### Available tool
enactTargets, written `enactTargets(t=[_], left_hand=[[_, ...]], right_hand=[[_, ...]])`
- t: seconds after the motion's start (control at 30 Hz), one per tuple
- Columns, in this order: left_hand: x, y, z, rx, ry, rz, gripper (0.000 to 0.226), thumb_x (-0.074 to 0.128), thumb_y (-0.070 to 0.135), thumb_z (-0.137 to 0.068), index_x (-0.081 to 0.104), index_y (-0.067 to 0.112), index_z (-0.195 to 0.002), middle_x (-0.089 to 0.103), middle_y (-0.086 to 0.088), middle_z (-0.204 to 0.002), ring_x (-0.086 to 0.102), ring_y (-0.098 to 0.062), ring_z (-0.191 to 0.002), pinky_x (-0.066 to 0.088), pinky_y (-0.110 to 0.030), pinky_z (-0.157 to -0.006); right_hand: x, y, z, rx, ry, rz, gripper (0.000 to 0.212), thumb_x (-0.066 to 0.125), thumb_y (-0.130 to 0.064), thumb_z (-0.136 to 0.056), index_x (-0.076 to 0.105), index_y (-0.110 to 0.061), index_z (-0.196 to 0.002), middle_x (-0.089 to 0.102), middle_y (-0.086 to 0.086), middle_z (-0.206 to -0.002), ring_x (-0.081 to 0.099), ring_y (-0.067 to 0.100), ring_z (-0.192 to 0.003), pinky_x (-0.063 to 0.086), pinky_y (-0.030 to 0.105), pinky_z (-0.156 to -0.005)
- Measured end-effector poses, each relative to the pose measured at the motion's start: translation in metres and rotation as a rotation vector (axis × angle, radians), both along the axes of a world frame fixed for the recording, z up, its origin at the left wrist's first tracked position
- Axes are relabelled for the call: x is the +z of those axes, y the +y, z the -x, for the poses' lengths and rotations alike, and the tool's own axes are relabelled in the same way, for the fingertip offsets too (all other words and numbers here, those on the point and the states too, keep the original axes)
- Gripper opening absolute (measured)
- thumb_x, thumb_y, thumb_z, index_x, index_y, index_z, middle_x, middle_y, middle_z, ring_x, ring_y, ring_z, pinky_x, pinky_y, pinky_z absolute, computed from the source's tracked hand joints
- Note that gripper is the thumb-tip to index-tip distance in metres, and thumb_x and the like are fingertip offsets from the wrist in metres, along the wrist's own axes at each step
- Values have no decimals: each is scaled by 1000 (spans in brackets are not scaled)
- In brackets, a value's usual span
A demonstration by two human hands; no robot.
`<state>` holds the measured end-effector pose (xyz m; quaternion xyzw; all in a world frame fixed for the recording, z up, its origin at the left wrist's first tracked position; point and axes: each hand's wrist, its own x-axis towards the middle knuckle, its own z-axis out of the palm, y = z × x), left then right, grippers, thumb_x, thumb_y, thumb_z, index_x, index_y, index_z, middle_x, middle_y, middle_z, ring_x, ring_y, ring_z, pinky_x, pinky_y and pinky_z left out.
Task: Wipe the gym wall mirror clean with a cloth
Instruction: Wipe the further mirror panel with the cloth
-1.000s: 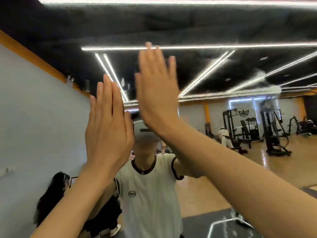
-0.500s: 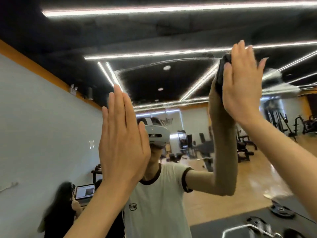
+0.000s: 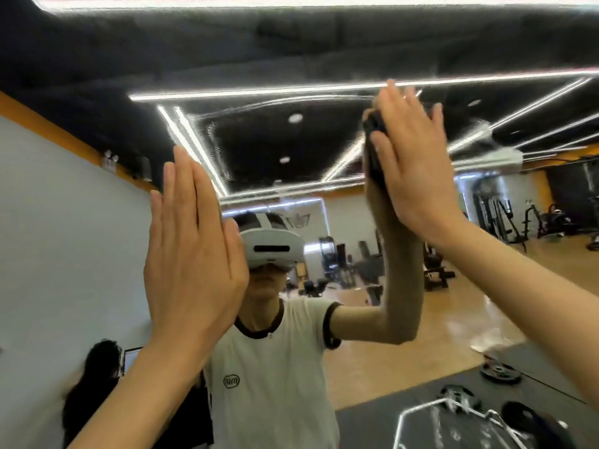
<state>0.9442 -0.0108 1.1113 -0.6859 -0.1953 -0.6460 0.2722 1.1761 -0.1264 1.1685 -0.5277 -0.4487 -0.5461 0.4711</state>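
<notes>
Right hand (image 3: 411, 163), fingers flat, has swept rightward, pressing small dark cloth (image 3: 372, 137) high on large reflective wall mirror (image 3: 291, 140); left hand (image 3: 191, 251) flat, stays braced. Streaks remain.

Both bare forearms raised, hands up, backs to camera. Left hand (image 3: 191, 254) flat, fingers straight and together, pointing up. Right hand (image 3: 411, 166) higher, fingers straight, slightly spread, palm pressing forward. Right forearm enters from lower right, left from lower left.

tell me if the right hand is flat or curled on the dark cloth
Flat. The right hand has straight fingers pressing the dark cloth against the gym wall mirror; only the cloth's edge shows.
</notes>
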Motion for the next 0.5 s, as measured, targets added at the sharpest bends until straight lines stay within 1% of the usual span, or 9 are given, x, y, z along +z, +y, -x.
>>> enactTargets(t=[0.1,0.17,0.2,0.23,0.27,0.3,0.33,0.43,0.5], left_hand=[[0,-1,1,9,12,30,65,21,27,-104,4,3,-161,-2,-10,-170,-4,-22,-157,-11,-24,-123],[1,-3,1,18,38,31,64,20,28,-103,4,4,-161,-1,-11,-170,-3,-22,-157,-11,-25,-124],[1,-3,0,25,56,25,64,20,28,-103,4,5,-161,0,-11,-170,-3,-23,-157,-10,-26,-124],[1,-4,0,28,70,20,64,20,27,-103,4,5,-161,0,-12,-170,-3,-23,-157,-10,-27,-125],[1,-5,-1,27,79,19,64,20,27,-103,3,6,-161,1,-11,-170,-3,-23,-157,-10,-27,-125],[0,-6,-2,24,83,20,64,21,27,-104,3,6,-161,1,-11,-170,-3,-23,-157,-10,-27,-125],[-1,-8,-5,21,87,19,63,21,26,-104,4,5,-161,1,-11,-170,-3,-23,-157,-10,-27,-125],[-7,-15,-20,5,87,7,62,24,24,-105,7,3,-161,1,-11,-170,-3,-20,-157,-10,-27,-125],[-7,-21,-32,-24,85,-1,62,24,25,-105,8,3,-161,1,-10,-170,-4,-18,-157,-8,-28,-125]], right_hand=[[-24,-34,-59,-11,319,-114,57,21,-34,-103,40,-4,-146,37,14,-157,26,29,-150,6,52,-126],[-28,-33,-58,-37,422,-186,57,19,-33,-105,33,-4,-153,29,13,-162,18,27,-153,-1,47,-126],[-26,-27,-46,-40,424,-209,57,19,-31,-106,30,-5,-155,24,12,-165,14,26,-154,-3,45,-126],[-25,-19,-29,-26,390,-218,56,20,-28,-106,30,-4,-155,25,12,-164,16,26,-154,-2,43,-126],[-23,-10,-7,2,322,-215,53,24,-24,-105,35,-3,-152,31,14,-161,23,28,-151,1,40,-126],[-22,2,16,24,220,-198,49,29,-19,-102,41,-2,-147,38,16,-156,31,30,-147,3,36,-126],[-23,16,40,28,96,-157,49,33,-15,-100,44,-3,-145,41,16,-154,34,30,-145,2,32,-125],[-28,48,84,-28,-300,1,53,35,-18,-99,42,-5,-150,39,14,-158,30,28,-149,5,41,-123],[-26,42,68,-31,-403,66,52,39,-17,-100,40,-4,-151,37,15,-159,30,28,-149,7,43,-123]])
